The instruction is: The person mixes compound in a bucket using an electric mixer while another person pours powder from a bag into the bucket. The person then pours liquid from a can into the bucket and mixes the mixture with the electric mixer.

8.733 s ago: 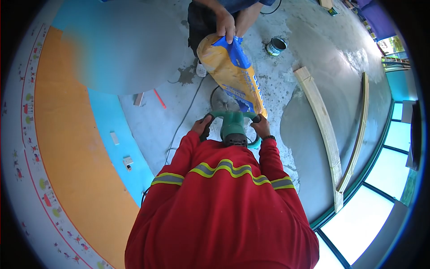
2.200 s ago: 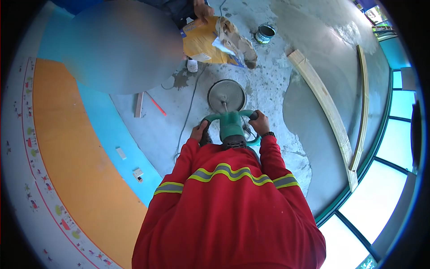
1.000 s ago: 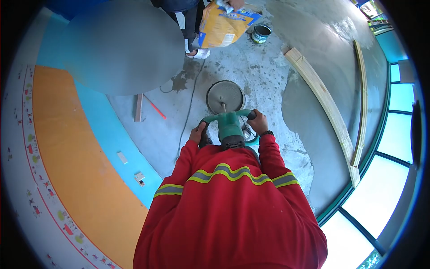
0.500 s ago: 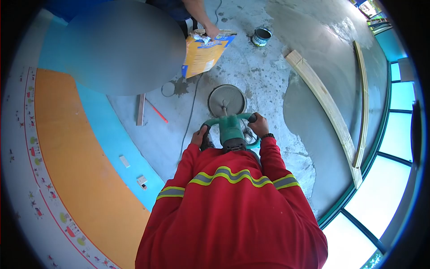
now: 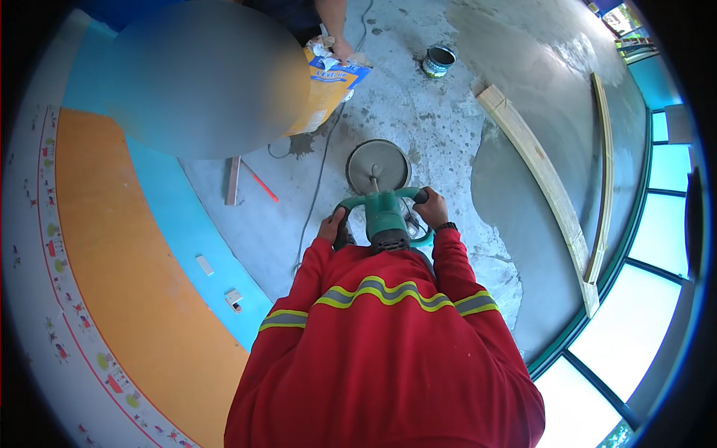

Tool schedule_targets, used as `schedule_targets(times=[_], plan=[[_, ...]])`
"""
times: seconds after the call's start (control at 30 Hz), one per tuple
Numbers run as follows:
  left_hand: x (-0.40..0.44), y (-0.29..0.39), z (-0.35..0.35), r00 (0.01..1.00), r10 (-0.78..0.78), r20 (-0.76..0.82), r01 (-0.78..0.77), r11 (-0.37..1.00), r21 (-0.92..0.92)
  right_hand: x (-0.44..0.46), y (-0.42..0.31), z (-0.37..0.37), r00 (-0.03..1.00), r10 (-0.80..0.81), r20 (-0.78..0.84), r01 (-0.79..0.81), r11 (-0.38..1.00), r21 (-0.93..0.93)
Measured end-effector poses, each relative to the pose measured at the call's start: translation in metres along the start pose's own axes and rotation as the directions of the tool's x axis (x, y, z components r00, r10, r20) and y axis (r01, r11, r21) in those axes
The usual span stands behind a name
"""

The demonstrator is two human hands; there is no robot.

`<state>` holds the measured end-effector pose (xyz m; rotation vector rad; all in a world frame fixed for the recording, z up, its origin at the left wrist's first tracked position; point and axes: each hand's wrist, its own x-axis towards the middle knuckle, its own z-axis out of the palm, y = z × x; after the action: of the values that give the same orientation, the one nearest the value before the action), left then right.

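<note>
Left hand point(image 5: 328, 226), right hand point(image 5: 433, 209) clasp green mixer point(image 5: 383, 213) | shaft point(image 5: 375, 183) crosses near rim of bucket point(image 5: 348, 166) | loosened grip could let it kick, slopping grey mix point(image 5: 390, 160) onto floor point(image 5: 441, 142)

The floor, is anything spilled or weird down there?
Yes, a dark patch marks the floor near the bag, maybe a spill, though I can't tell of what. The bag's top looks ragged, as if torn open.

An indoor building site, shown by the patchy bare concrete floor point(image 5: 418, 112) and loose timber planks point(image 5: 541, 168).
</note>
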<state>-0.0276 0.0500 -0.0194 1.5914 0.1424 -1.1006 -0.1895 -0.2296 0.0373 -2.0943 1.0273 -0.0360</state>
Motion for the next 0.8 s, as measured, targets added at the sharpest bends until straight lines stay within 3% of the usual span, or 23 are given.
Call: schedule_targets(times=[0.23, 0.3, 0.33, 0.4, 0.47, 0.53, 0.67, 0.8], plan=[[0.001, -0.001, -0.007, 1.000, -0.007, -0.004, 0.007, 1.000, 0.023, -0.002, -0.011, -0.002, 1.000, 0.009, 0.017, -0.009, 1.000, 0.003], [0.036, -0.049, -0.022, 1.000, 0.006, -0.027, -0.003, 0.995, 0.098, -0.001, -0.017, -0.006, 0.999, 0.021, 0.025, -0.020, 1.000, -0.008], [0.050, -0.058, -0.028, 0.999, 0.030, -0.036, -0.025, 0.990, 0.136, 0.002, -0.004, 0.004, 0.999, -0.049, -0.018, 0.049, 0.999, -0.005], [0.039, -0.037, -0.025, 0.999, -0.011, -0.044, 0.025, 0.949, 0.315, 0.008, 0.011, 0.013, 0.997, -0.075, -0.021, 0.074, 0.997, -0.025], [0.052, -0.050, -0.028, 0.999, -0.023, -0.031, 0.030, 0.967, 0.253, 0.011, 0.013, 0.013, 0.999, -0.043, 0.020, 0.045, 0.997, -0.070], [0.054, -0.054, -0.026, 0.999, -0.014, 0.031, 0.012, 0.998, 0.058, 0.007, 0.001, 0.004, 1.000, -0.015, 0.006, 0.015, 0.998, -0.055], [0.003, 0.008, -0.009, 0.998, -0.064, -0.024, 0.066, 0.986, 0.155, 0.006, -0.011, -0.006, 0.997, 0.007, 0.071, -0.003, 0.998, -0.060], [-0.008, 0.023, -0.004, 0.998, -0.047, -0.038, 0.052, 0.987, 0.149, 0.006, -0.017, -0.010, 0.998, -0.030, 0.063, 0.030, 1.000, -0.006]])
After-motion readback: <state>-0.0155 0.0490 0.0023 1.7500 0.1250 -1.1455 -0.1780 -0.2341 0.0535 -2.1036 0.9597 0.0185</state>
